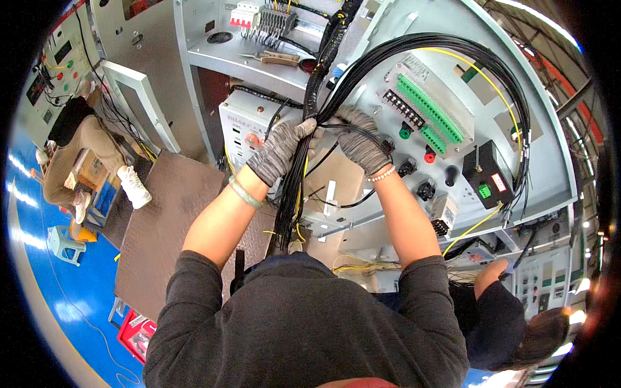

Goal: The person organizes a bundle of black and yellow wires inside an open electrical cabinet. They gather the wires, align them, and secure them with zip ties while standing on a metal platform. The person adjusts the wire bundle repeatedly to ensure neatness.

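A thick bundle of black wires hangs in front of me, with a few yellow wires in it. My left hand, in a grey striped knit glove, is closed around the bundle, thumb across its front. My right hand, gloved alike, is bent against the bundle's right side; its fingertips are partly hidden there. A thin black strand crosses the back of that glove. Above the hands, a wrapped black harness runs up into the cabinet. Another part of the wires arcs right in a wide loop over the grey door panel.
On the door panel are green terminal blocks and a black box-shaped device. A wooden-handled tool lies on the cabinet shelf near small breakers. One person sits at left; another is close at lower right.
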The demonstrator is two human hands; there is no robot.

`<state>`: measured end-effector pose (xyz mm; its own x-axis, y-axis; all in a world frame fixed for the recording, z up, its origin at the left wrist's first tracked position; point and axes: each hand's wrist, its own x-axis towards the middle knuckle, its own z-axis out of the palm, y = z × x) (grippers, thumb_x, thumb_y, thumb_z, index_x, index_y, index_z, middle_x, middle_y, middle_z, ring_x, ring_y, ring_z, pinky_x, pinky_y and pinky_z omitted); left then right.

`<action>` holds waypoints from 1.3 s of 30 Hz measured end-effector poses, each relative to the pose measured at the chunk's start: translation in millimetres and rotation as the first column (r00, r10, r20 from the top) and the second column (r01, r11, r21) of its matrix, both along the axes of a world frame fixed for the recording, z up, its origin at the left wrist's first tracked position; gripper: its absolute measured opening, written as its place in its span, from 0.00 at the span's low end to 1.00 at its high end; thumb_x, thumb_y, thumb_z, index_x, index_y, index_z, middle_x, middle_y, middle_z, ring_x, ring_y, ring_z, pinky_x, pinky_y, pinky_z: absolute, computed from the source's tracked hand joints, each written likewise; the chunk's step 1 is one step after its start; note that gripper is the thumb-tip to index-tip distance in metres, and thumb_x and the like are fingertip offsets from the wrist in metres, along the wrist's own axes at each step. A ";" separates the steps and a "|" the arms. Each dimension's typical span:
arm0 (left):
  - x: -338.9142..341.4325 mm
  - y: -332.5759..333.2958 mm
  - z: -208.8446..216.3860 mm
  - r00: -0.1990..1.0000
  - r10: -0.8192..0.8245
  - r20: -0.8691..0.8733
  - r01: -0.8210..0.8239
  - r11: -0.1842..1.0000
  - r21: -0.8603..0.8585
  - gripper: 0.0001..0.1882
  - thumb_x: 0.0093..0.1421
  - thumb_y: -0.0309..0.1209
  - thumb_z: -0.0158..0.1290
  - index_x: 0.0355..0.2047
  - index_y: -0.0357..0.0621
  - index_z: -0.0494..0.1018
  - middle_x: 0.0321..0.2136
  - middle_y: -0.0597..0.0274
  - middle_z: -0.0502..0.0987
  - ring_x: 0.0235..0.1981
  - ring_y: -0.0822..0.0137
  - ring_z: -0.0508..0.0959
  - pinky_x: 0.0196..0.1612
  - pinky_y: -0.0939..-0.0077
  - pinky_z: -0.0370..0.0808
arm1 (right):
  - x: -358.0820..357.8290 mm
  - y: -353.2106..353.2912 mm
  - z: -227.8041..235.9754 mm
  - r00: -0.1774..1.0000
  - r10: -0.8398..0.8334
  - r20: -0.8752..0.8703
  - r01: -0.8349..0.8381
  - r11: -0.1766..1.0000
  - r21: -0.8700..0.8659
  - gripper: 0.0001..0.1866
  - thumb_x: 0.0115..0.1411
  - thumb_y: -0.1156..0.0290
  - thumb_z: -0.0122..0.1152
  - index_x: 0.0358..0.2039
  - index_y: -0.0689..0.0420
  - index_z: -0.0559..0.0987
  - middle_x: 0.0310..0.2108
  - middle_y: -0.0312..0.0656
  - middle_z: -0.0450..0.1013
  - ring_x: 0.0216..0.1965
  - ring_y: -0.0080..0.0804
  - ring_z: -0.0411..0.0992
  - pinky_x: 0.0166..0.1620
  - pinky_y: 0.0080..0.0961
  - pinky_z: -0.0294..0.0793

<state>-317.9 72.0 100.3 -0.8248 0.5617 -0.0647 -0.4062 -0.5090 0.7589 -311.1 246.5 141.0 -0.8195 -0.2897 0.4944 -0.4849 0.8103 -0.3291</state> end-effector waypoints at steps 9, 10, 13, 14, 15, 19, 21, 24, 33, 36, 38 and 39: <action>-12.2 6.5 -14.4 0.996 -0.035 0.087 0.027 0.995 0.099 0.14 0.56 0.41 0.54 0.34 0.46 0.69 0.19 0.68 0.71 0.15 0.75 0.69 0.16 0.82 0.67 | 15.8 14.4 -24.8 0.972 -0.029 -0.235 0.076 0.978 0.192 0.07 0.52 0.73 0.52 0.31 0.54 0.77 0.30 0.44 0.72 0.32 0.42 0.72 0.36 0.35 0.71; -13.2 7.2 -14.2 0.994 -0.033 0.107 0.026 0.997 0.073 0.14 0.56 0.42 0.53 0.34 0.46 0.69 0.19 0.68 0.71 0.15 0.76 0.68 0.16 0.82 0.67 | 19.9 13.9 -30.1 0.968 -0.047 -0.248 0.106 0.968 0.229 0.07 0.52 0.74 0.52 0.31 0.54 0.77 0.31 0.44 0.72 0.32 0.42 0.72 0.36 0.35 0.71; -13.6 8.0 -5.1 0.989 -0.002 0.146 0.001 1.000 0.008 0.14 0.57 0.44 0.52 0.33 0.47 0.69 0.17 0.70 0.69 0.13 0.77 0.67 0.14 0.84 0.65 | 16.5 14.7 -21.4 0.980 -0.094 -0.176 0.132 0.966 0.222 0.07 0.51 0.74 0.52 0.31 0.54 0.77 0.30 0.42 0.72 0.31 0.43 0.71 0.36 0.35 0.71; -12.1 4.6 0.9 0.984 -0.001 0.176 -0.001 1.000 0.008 0.14 0.57 0.44 0.52 0.33 0.47 0.69 0.16 0.70 0.69 0.12 0.77 0.66 0.13 0.84 0.64 | 13.5 14.8 -21.1 0.983 -0.090 -0.159 0.114 0.982 0.149 0.07 0.51 0.74 0.53 0.31 0.54 0.77 0.29 0.42 0.72 0.30 0.43 0.71 0.35 0.35 0.71; -11.8 2.7 3.6 0.978 0.001 0.207 -0.003 1.000 0.009 0.14 0.57 0.44 0.52 0.32 0.47 0.69 0.16 0.70 0.68 0.12 0.77 0.65 0.13 0.85 0.63 | 12.2 13.6 -19.5 0.986 -0.085 -0.141 0.097 0.992 0.075 0.07 0.51 0.74 0.53 0.31 0.54 0.77 0.28 0.42 0.72 0.30 0.43 0.71 0.35 0.35 0.71; -20.2 2.6 3.9 0.990 0.012 0.142 -0.004 0.999 -0.052 0.13 0.60 0.44 0.48 0.30 0.48 0.68 0.15 0.70 0.69 0.10 0.78 0.64 0.11 0.85 0.60 | 9.9 8.5 -17.6 0.993 0.017 -0.120 -0.006 0.996 0.087 0.07 0.51 0.73 0.54 0.32 0.56 0.76 0.26 0.43 0.72 0.28 0.40 0.71 0.35 0.31 0.72; -14.3 5.9 12.3 0.982 0.049 0.181 -0.026 0.991 -0.132 0.13 0.61 0.44 0.47 0.30 0.49 0.68 0.14 0.71 0.68 0.10 0.79 0.63 0.11 0.85 0.59 | 8.3 2.9 -20.4 0.969 0.048 0.242 0.037 0.941 -0.337 0.07 0.53 0.73 0.55 0.33 0.58 0.76 0.27 0.44 0.73 0.28 0.36 0.72 0.35 0.28 0.72; -16.6 6.6 12.0 0.983 0.049 0.179 -0.019 0.986 -0.165 0.12 0.60 0.45 0.48 0.30 0.52 0.68 0.14 0.72 0.68 0.10 0.79 0.63 0.11 0.84 0.60 | 0.7 -13.8 -16.1 0.897 0.212 0.389 0.110 0.744 -0.660 0.10 0.52 0.73 0.56 0.36 0.59 0.74 0.29 0.48 0.72 0.32 0.40 0.72 0.37 0.29 0.71; -20.2 10.3 15.7 0.974 -0.063 0.219 0.066 0.998 -0.006 0.13 0.56 0.45 0.53 0.27 0.51 0.68 0.14 0.72 0.68 0.10 0.77 0.64 0.11 0.82 0.62 | 14.5 -4.3 -5.9 0.989 -0.029 -0.147 0.050 0.989 0.137 0.10 0.52 0.72 0.56 0.35 0.61 0.75 0.32 0.47 0.72 0.38 0.42 0.71 0.44 0.32 0.69; -18.9 14.9 17.6 0.983 -0.047 0.177 0.042 0.999 0.035 0.14 0.56 0.45 0.52 0.26 0.50 0.68 0.13 0.70 0.67 0.10 0.76 0.65 0.11 0.84 0.61 | 26.4 -3.5 10.1 0.970 0.107 -0.220 -0.103 0.994 0.031 0.16 0.51 0.68 0.59 0.40 0.61 0.72 0.32 0.43 0.72 0.35 0.35 0.72 0.41 0.30 0.70; -15.0 21.3 20.0 0.993 0.007 0.118 -0.011 0.999 0.039 0.13 0.57 0.44 0.52 0.26 0.49 0.68 0.13 0.69 0.67 0.10 0.75 0.65 0.11 0.82 0.60 | 41.6 -21.1 49.9 0.970 0.225 0.088 -0.173 0.901 -0.397 0.19 0.51 0.67 0.61 0.41 0.61 0.70 0.32 0.41 0.71 0.32 0.30 0.71 0.38 0.28 0.71; -10.5 27.6 22.9 0.995 0.025 0.093 -0.029 0.999 0.043 0.13 0.57 0.44 0.52 0.27 0.48 0.68 0.13 0.69 0.66 0.10 0.74 0.65 0.11 0.82 0.60 | 47.7 -28.6 61.0 0.924 0.312 0.220 -0.129 0.797 -0.590 0.20 0.50 0.66 0.62 0.42 0.61 0.69 0.32 0.41 0.71 0.31 0.27 0.71 0.37 0.27 0.71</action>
